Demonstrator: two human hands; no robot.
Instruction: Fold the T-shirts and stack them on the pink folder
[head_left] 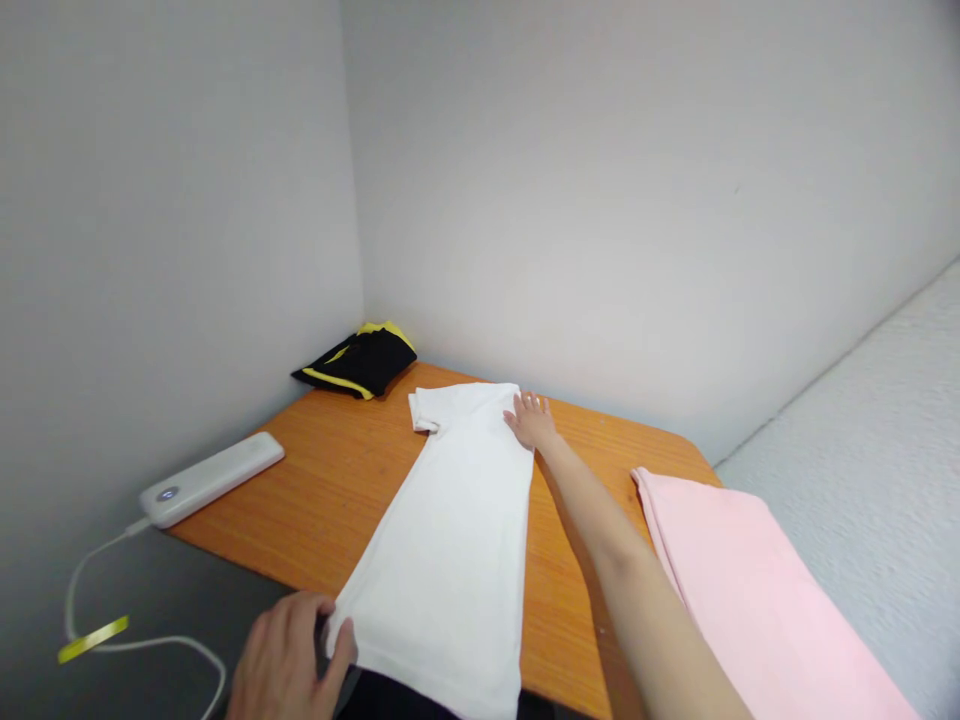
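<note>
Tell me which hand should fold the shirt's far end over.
Right, probably: the right hand rests on the far end of the white shirt, while the left hand grips its near corner.

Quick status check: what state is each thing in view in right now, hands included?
white T-shirt: folded lengthwise into a narrow strip, lying flat.
left hand: shut, pinching the shirt's near left corner.
right hand: open, flat on the shirt's far right corner.
black and yellow garment: folded, untouched.
power bank: lying flat, cable plugged in.
pink cloth: spread flat, untouched.
</note>
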